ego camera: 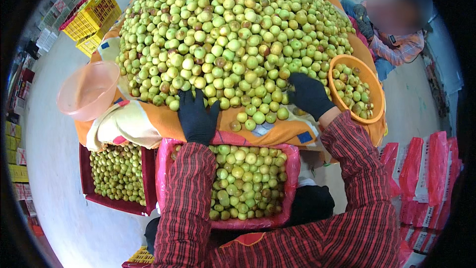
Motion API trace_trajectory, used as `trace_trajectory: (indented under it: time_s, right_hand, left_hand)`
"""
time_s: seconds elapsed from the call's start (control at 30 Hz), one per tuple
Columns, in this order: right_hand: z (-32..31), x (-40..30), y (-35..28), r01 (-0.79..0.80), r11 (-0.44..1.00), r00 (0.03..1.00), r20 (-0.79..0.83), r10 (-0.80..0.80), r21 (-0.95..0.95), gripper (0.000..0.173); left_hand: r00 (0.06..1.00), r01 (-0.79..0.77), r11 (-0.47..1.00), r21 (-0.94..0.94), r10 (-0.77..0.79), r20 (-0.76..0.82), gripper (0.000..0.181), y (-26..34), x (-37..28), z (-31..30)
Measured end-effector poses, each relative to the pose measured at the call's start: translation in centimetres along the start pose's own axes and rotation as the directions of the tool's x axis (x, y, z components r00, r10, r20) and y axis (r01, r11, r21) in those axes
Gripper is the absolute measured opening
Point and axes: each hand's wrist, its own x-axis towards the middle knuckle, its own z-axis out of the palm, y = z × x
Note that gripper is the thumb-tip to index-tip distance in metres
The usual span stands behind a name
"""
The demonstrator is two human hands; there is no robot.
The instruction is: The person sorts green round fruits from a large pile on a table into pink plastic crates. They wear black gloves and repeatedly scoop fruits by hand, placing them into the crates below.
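A large heap of green and reddish-brown round fruits, apparently jujubes [230, 44], covers a table spread with an orange patterned cloth [167, 121]. Both hands wear black gloves. My left hand [198, 117] rests at the heap's near edge, fingers spread and touching fruits. My right hand [308, 95] reaches into the heap's right side, fingers bent; its fingertips are partly hidden, so a grip cannot be told. Right of it stands an orange plastic basket [376, 87] with browner fruits. Below my left hand is a pink-lined crate [292, 190] of fruits, partly covered by my left sleeve.
A translucent pink bowl [87, 93] sits at the table's left corner. A dark red crate [86, 173] of fruits stands below it. Yellow crates [93, 18] are stacked beyond. Pink-wrapped crates [427, 178] stand at right. A co-worker [398, 46] sits at the far right.
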Motion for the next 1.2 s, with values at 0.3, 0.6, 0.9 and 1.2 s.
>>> trace_trajectory:
  time_s: [0.3, 0.6, 0.9, 1.2]
  right_hand:
    - [0.2, 10.9, -3.7, -0.053, 0.998, 0.995, -0.080, 0.051, -0.025, 0.028]
    - [2.5, 9.5, -3.7, -0.108, 0.974, 0.949, -0.271, 0.160, 0.198, 0.027]
    - [-3.2, -0.5, 8.1, -0.173, 0.964, 0.831, -0.496, 0.252, 0.201, 0.046]
    - [-5.0, -3.5, 12.4, -0.272, 0.959, 0.821, -0.502, 0.273, 0.076, 0.042]
  left_hand:
    - [0.997, 0.051, 0.998, -0.022, -0.050, 0.056, 0.058, 1.2, 0.3, -0.3]
    - [0.998, 0.044, 0.999, -0.020, -0.043, 0.036, 0.059, 1.4, 0.5, 0.4]
    - [1.000, -0.021, 1.000, -0.002, 0.021, -0.009, 0.061, 0.4, 0.3, -0.3]
    - [1.000, 0.013, 1.000, 0.009, -0.013, -0.008, 0.058, 0.1, 0.2, 0.0]
